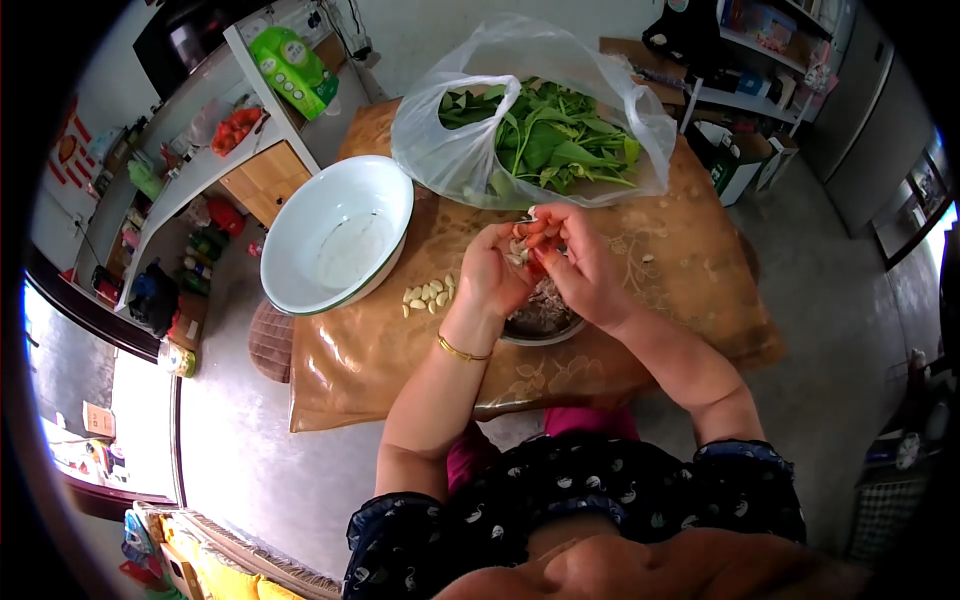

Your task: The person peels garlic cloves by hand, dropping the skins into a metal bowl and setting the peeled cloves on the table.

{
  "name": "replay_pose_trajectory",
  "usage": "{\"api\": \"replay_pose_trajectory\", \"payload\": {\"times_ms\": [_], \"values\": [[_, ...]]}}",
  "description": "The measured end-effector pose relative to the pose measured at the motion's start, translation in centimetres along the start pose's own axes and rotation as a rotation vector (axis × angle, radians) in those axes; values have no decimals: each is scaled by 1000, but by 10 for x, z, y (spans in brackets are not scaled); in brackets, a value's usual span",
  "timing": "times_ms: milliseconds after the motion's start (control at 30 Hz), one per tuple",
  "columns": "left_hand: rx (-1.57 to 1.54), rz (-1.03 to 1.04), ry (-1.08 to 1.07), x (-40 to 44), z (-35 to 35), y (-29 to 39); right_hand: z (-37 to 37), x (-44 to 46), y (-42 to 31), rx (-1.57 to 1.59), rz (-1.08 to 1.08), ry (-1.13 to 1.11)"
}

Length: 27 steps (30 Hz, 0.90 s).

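Barely discernible: garlic [517, 257] in left hand [490, 272] (bowl [543, 341] beneath partly hidden).

An enamel basin [300, 225] sits beside a plastic bag [452, 158] of leafy greens [562, 138]. A brown stool [270, 343] stands nearby.

Held whitish garlic [517, 257], partly hidden by fingers, in the cupped left hand [492, 272], close against the right hand [580, 270]. Saw peeled cloves [429, 293], pale, smooth and loosely clustered, to the left of the left hand. Saw purplish-grey skins [545, 308] piled in a round bowl [545, 341] beneath both hands, partly covered from view by them.
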<state>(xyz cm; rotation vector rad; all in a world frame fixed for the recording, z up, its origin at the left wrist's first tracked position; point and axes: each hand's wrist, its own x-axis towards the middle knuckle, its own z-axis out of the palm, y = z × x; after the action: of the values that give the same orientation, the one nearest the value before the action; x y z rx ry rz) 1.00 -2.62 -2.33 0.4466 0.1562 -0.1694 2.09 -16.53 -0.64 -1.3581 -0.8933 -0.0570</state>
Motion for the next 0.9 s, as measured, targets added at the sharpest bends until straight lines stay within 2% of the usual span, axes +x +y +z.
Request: {"api": "replay_pose_trajectory", "payload": {"times_ms": [133, 267, 333, 400, 433, 533, 600, 767, 900], "values": [[61, 19, 103, -7, 8, 9, -10, 7, -24, 219, 204, 22], [-82, -28, -8, 2, -8, 21, -39, 1, -39, 143, 238, -62], [-108, -75, -130, 3, -14, 26, -61, -8, -37, 21, 237, -41], [-116, -70, -134, 6, -19, 28, -94, -15, -41, -105, 321, -48], [-146, 12, -71, 2, -13, 25, -113, -18, -37, -189, 349, -53], [-102, 81, -45, 2, -9, 25, -151, -38, -13, -473, 394, -97], [-107, 121, -56, 2, -9, 25, -157, -48, -1, -714, 380, -156], [-139, 132, -152, -8, -3, 31, -147, -58, 26, -970, 318, -233], [-68, 117, -26, -14, 8, 36, -137, -58, 27, -1108, 276, -243]]}}
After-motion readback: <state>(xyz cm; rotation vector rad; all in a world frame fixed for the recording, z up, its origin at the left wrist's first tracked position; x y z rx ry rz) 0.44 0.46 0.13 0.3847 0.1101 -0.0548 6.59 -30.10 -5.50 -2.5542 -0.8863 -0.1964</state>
